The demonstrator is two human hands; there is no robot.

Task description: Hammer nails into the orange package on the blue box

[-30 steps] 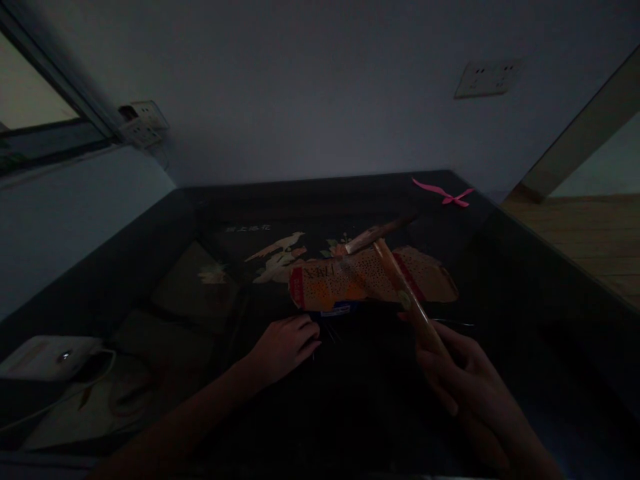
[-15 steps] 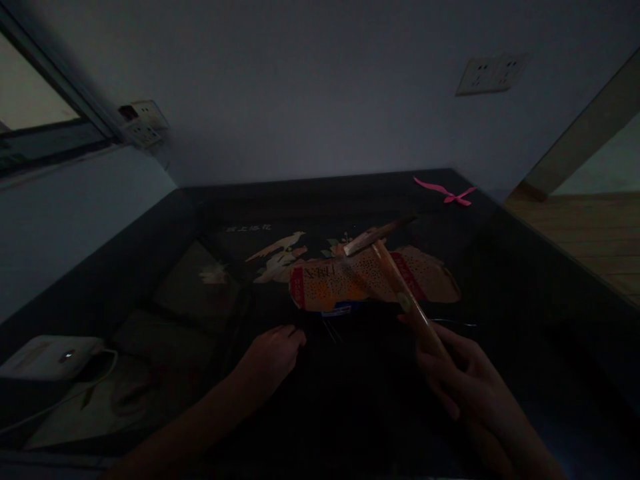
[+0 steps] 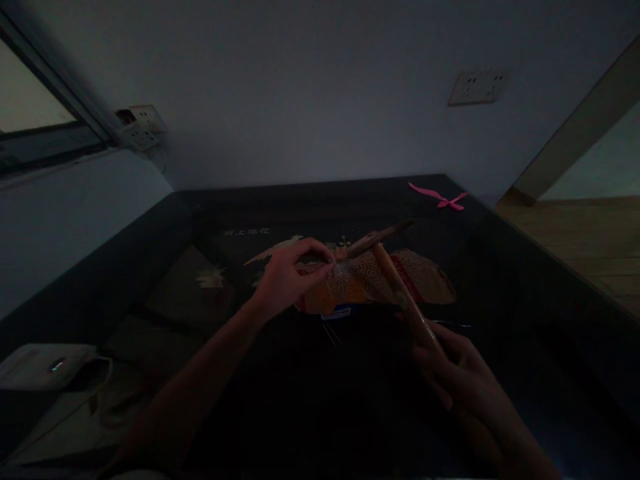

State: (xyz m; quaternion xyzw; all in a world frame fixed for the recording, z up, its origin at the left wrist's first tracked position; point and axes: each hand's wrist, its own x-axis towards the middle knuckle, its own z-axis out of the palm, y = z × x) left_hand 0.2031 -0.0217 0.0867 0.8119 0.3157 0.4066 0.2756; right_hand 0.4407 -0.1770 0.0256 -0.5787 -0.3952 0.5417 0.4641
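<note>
The right hand (image 3: 453,377) grips a wooden hammer (image 3: 400,293), its head over the orange pack (image 3: 430,280) on the dark worktop (image 3: 350,400). The left hand (image 3: 290,277) is pinched shut beside the head, maybe steadying something too tiny to see.

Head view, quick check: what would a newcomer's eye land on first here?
The orange dotted packet stands out mid-table on the dark tabletop, with the right hand gripping a wooden T-shaped tool over it. The left hand hangs with fingers pinched beside the tool's head. A pink ribbon lies at the far right corner.
</note>
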